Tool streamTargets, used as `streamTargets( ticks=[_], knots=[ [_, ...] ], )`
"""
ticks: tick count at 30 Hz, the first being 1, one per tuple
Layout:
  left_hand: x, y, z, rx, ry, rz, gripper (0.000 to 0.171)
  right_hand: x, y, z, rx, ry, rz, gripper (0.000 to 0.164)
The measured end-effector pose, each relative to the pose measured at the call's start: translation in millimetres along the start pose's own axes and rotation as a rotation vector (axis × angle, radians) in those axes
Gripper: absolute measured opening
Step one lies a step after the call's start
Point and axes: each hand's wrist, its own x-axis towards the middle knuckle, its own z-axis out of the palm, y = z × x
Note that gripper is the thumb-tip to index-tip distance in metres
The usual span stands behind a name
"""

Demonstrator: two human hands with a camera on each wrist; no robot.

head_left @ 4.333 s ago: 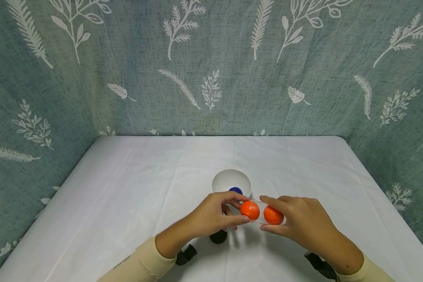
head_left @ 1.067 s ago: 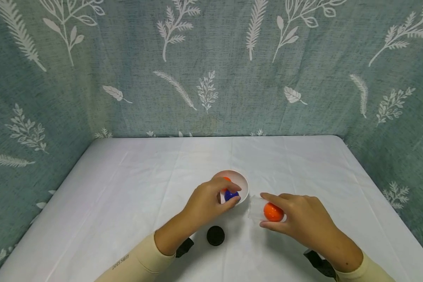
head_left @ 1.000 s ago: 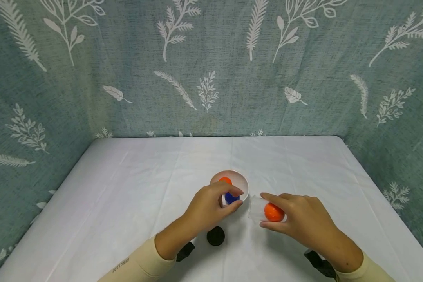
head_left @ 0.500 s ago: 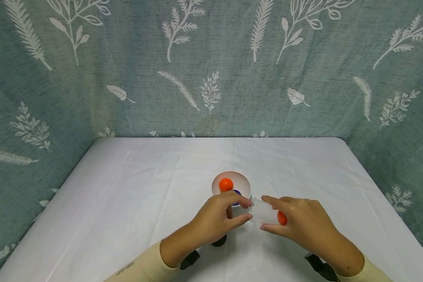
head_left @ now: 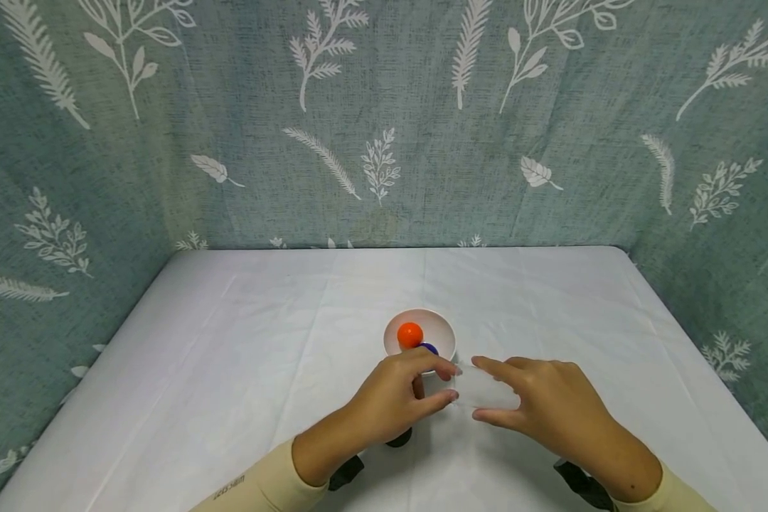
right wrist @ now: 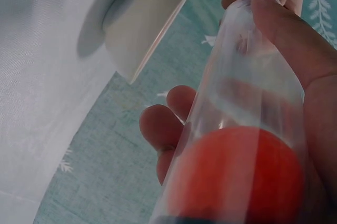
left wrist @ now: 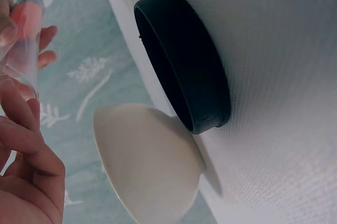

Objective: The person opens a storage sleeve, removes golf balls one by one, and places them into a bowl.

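Observation:
My right hand point(head_left: 540, 395) grips a clear plastic tube point(head_left: 483, 387), thumb on one side and fingers on the other. Inside it, an orange ball point(right wrist: 242, 176) sits towards the dark-ended base in the right wrist view; in the head view my right hand hides it. At the tube's other end, my left hand point(head_left: 384, 395) pinches the rim between thumb and fingertips. Just behind that hand stands a white bowl point(head_left: 441, 329) with another orange ball point(head_left: 410, 335) and a blue ball point(head_left: 430, 348) in it, the blue one partly hidden.
A round black cap point(left wrist: 184, 60) lies on the white-covered table point(head_left: 281, 341), close to the bowl and partly hidden by my left hand in the head view. Patterned green cloth point(head_left: 249, 107) hangs behind the table and at both sides.
My left hand has left an orange ball in the bowl and come back right to the tube's rim. The ball inside the tube has slid right, out of sight in the head view.

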Motion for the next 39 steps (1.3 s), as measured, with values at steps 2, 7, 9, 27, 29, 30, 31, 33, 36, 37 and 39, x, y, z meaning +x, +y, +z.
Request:
streamTargets(
  ticks=[2, 7, 9, 27, 29, 30, 31, 33, 36, 37, 39],
  knots=[
    [0.0, 0.5, 0.2, 0.004, -0.003, -0.009, 0.025, -0.2, -0.2, 0.3, -0.005, 0.001, -0.003, 0.06],
    [0.7, 0.7, 1.4, 0.018, -0.02, -0.032, 0.025, -1.5, -0.6, -0.1, -0.016, 0.007, -0.018, 0.061],
    [1.0, 0.8, 2.0, 0.022, -0.025, -0.042, 0.025, -1.8, -0.7, -0.7, -0.022, 0.005, -0.02, 0.061],
    [1.5, 2.8, 3.0, 0.028, -0.06, -0.076, 0.028, -0.1, -1.8, -3.3, -0.029, -0.073, 0.018, 0.062],
    [1.5, 2.5, 2.6, 0.027, -0.064, -0.075, 0.029, -0.2, -1.2, -3.3, -0.027, -0.058, 0.014, 0.062],
    [1.4, 2.3, 2.3, 0.025, -0.066, -0.073, 0.03, -0.2, -1.0, -3.4, -0.027, -0.05, 0.012, 0.061],
    [1.3, 2.1, 1.9, 0.022, -0.066, -0.071, 0.03, -0.2, -0.7, -3.6, -0.024, -0.05, 0.014, 0.061],
    [1.0, 1.4, 1.2, 0.012, -0.068, -0.067, 0.031, -0.1, -0.1, -4.1, -0.018, -0.056, 0.019, 0.061],
    [0.5, 0.4, 0.0, -0.025, -0.074, -0.066, 0.032, 0.2, 0.9, -5.3, -0.009, -0.077, 0.031, 0.061],
    [0.4, 0.1, -0.3, -0.039, -0.076, -0.068, 0.033, 0.2, 1.2, -5.8, -0.008, -0.085, 0.034, 0.061],
    [0.3, -0.6, -0.7, -0.074, -0.083, -0.071, 0.033, 0.3, 1.6, -6.7, -0.01, -0.087, 0.036, 0.061]
  ],
)
